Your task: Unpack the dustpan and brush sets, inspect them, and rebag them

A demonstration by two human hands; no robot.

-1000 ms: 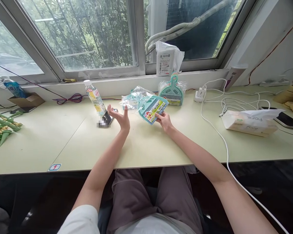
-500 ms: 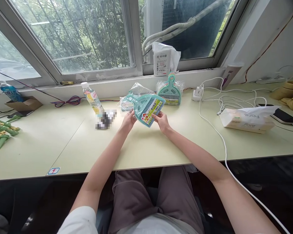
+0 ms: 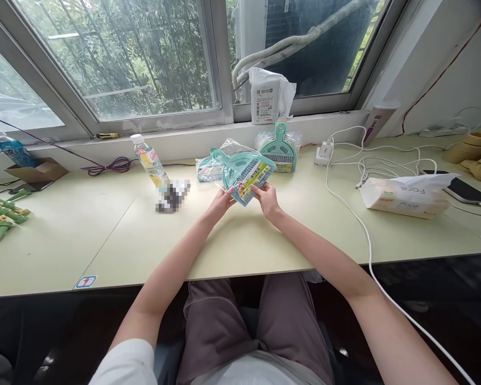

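Between my two hands I hold a teal mini dustpan and brush set (image 3: 248,174) in a clear plastic wrapper, tilted, with a yellow-green label facing up. My left hand (image 3: 223,204) pinches its lower left edge. At its lower right edge, my right hand (image 3: 267,200) grips with the thumb on the label. Just behind it on the left lies another wrapped teal set (image 3: 209,170), partly covered. Farther back, a stack of similar dustpan sets (image 3: 279,151) leans upright against the sill.
A drink bottle (image 3: 149,160) stands left of my hands beside a blurred dark item (image 3: 171,197). To the right are a tissue pack (image 3: 404,198), a white charger (image 3: 324,153), loose cables and a phone (image 3: 471,190). A wrapped box (image 3: 265,101) rests on the sill.
My left hand has slid right and slightly down along the held set's edge. The set has shifted slightly right and turned, uncovering more of the one behind it.
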